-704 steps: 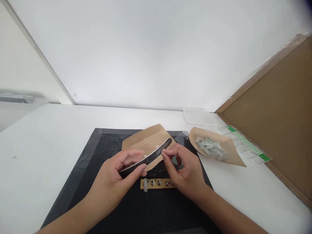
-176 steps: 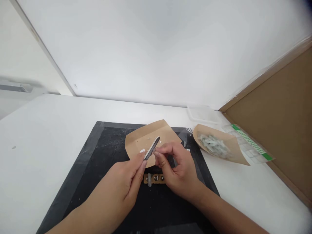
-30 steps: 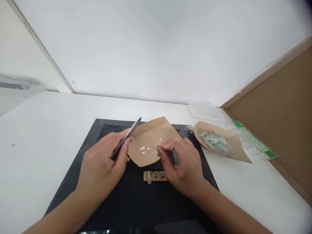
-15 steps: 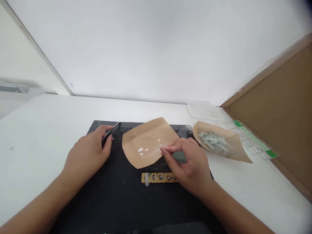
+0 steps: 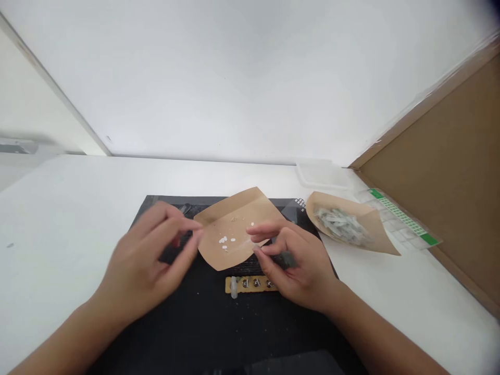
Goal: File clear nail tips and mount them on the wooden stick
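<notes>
My left hand (image 5: 156, 260) is over the left edge of a brown paper tray (image 5: 230, 213), thumb and index finger slightly apart with nothing visible between them. Behind it, a dark slim tool (image 5: 185, 209) lies on the black mat (image 5: 203, 328), partly hidden. At the tray's right side, my right hand (image 5: 297, 260) pinches something tiny, too small to name. Small white flakes (image 5: 223, 239) are scattered in the tray. Just in front lies a tan strip (image 5: 250, 284) with round metal parts, a translucent piece (image 5: 234, 287) across its left end; my right hand covers its right end.
Right of the mat, a second brown paper tray (image 5: 385, 240) holds many pale translucent pieces (image 5: 341, 225). Beyond are a clear plastic tray (image 5: 322, 174) and a clear compartment case with a green-edged label (image 5: 404, 219). A brown board (image 5: 441, 172) stands at the right.
My left hand has let go of the dark tool and moved right to the tray's edge. My right hand's index finger has lifted away from the thumb. The view has shifted slightly.
</notes>
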Motion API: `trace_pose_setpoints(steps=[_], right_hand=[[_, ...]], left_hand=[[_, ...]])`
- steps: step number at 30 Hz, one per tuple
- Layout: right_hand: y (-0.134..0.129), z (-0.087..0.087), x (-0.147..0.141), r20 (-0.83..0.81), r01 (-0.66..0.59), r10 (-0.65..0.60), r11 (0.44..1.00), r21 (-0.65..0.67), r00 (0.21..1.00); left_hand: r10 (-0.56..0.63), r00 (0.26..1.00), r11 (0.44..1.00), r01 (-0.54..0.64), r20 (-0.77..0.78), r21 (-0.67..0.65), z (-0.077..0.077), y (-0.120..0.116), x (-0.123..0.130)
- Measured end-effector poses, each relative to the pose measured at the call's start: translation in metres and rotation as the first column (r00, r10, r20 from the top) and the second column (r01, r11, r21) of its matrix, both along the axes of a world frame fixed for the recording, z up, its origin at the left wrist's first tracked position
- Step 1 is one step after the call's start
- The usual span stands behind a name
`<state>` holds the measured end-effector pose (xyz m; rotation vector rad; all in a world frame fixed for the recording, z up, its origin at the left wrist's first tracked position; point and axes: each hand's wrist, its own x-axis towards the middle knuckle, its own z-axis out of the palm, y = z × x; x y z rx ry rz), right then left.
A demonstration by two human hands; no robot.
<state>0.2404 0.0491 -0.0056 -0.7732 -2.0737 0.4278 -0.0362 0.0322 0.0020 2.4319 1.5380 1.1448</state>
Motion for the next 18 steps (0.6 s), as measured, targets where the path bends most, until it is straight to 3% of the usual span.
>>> trace_pose_setpoints(steps=[3,5,11,18], right_hand=[[0.000,0.001,0.001,-0.029,-0.066,0.069,0.994,0.083,0.997],[0.001,0.002,0.002,-0.010,-0.065,0.066,0.993,0.097,0.998],[0.005,0.003,0.008,0.025,-0.020,0.018,0.995,0.101,1.000],[0.008,0.007,0.015,0.061,0.004,-0.009,0.996,0.087,0.998]], left_hand=[[-0.305,0.946,0.952,0.300,-0.108,-0.061,0.001,-0.005,0.003],[-0.388,0.909,0.921,0.374,-0.153,-0.111,-0.004,-0.005,0.004],[-0.359,0.906,0.933,0.345,-0.224,-0.100,-0.020,0.001,0.000],[-0.293,0.911,0.955,0.296,-0.292,-0.037,-0.019,0.007,-0.006]])
